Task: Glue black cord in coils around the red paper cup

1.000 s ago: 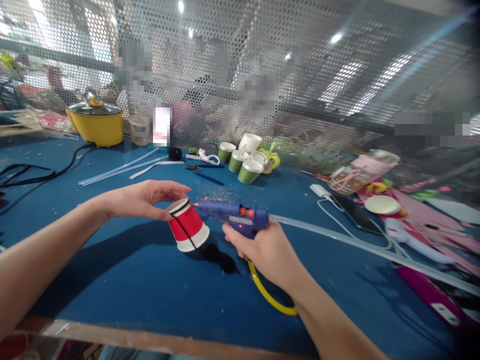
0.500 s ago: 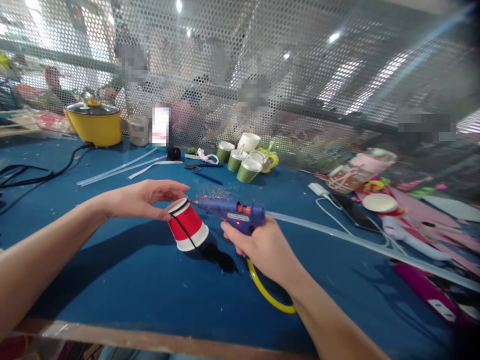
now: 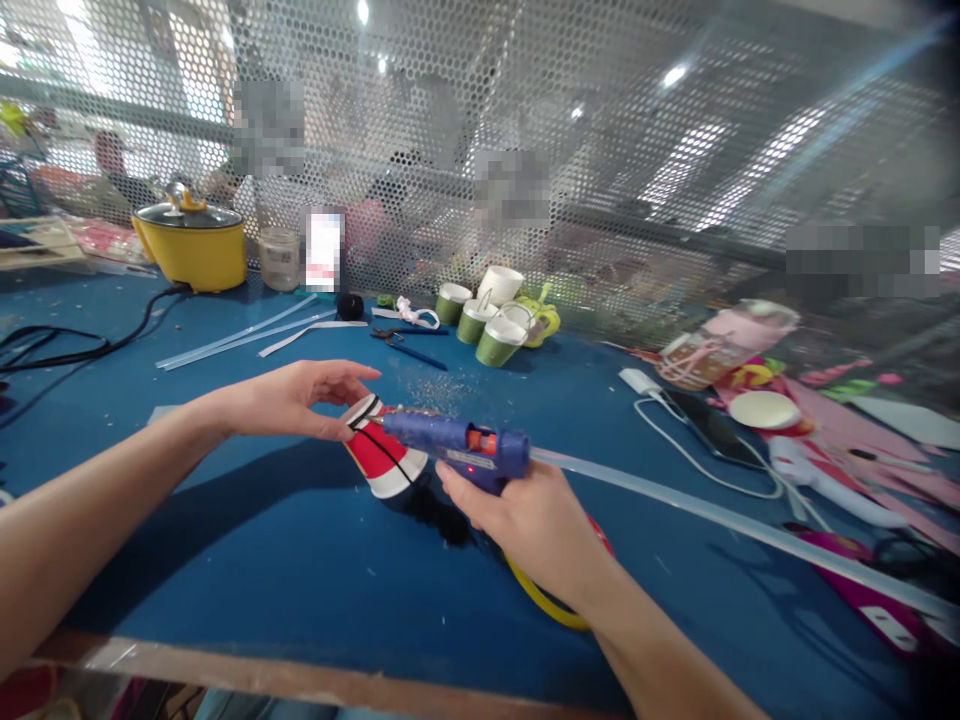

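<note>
My left hand (image 3: 296, 398) pinches the base of an upturned red and white paper cup (image 3: 382, 455) with a black band, tilted on the blue table (image 3: 225, 540). My right hand (image 3: 517, 515) grips a blue hot glue gun (image 3: 457, 448) whose nozzle touches the cup near its base. A clear glue stick (image 3: 712, 520) runs out of the gun's back to the right. A black fuzzy patch (image 3: 442, 515) lies on the table under the gun. A yellow cord (image 3: 536, 600) loops below my right wrist.
Several green paper cups (image 3: 487, 325) stand at the back by the perforated metal screen (image 3: 600, 150). A yellow pot (image 3: 191, 245), a jar (image 3: 280, 258) and clear sticks (image 3: 240, 338) lie back left. A phone with a white cable (image 3: 705, 425) and pink craft scraps (image 3: 862, 450) fill the right.
The cup has tipped further over to the right under my left hand. The glue gun has moved down and left, its nozzle now lower against the cup.
</note>
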Action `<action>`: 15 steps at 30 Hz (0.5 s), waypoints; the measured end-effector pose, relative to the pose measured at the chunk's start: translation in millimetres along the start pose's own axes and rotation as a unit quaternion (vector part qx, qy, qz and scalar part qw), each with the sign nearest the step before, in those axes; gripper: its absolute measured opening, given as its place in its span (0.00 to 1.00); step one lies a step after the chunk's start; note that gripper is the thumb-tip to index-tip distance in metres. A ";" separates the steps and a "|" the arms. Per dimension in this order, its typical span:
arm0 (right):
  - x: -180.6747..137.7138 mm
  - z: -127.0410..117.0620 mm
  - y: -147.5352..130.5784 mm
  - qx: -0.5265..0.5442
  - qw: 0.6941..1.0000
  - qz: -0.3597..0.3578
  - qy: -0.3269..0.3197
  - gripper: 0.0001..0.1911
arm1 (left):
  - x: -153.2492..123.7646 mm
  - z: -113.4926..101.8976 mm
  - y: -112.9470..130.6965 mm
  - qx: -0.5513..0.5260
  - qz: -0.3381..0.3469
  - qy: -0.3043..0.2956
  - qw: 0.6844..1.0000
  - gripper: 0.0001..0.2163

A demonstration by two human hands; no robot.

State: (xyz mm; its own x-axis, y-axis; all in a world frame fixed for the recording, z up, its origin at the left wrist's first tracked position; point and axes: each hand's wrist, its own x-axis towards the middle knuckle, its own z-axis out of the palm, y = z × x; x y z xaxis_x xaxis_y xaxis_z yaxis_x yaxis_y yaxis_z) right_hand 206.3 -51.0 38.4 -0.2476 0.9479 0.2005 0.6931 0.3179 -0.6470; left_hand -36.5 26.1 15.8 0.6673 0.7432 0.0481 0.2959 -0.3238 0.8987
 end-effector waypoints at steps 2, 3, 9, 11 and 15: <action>0.4 -0.1 -1.4 0.004 1.000 -0.012 0.004 0.09 | 0.1 0.1 0.2 -0.002 0.000 -0.002 1.000 0.28; 0.6 -0.1 -2.2 0.007 1.000 -0.018 0.004 0.08 | 0.1 0.3 0.3 -0.002 0.000 -0.002 1.000 0.28; -1.7 0.2 -4.2 -0.005 1.000 -0.020 0.004 0.10 | 1.4 2.1 2.4 0.000 -0.003 0.005 1.000 0.28; -3.5 0.4 -3.8 -0.019 1.000 -0.019 0.005 0.09 | 1.9 2.6 3.2 0.001 -0.006 0.010 1.000 0.28; -4.8 0.2 -3.2 -0.031 0.999 -0.024 0.003 0.09 | 2.3 3.0 3.5 -0.008 -0.007 0.011 1.000 0.28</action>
State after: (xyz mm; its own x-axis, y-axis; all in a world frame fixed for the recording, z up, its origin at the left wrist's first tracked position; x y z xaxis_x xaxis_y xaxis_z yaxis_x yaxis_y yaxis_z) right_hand 205.2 -56.6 39.4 -0.2768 0.9318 0.2348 0.7208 0.3629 -0.5905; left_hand -31.9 24.9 17.8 0.6480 0.7604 0.0439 0.2949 -0.3036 0.9060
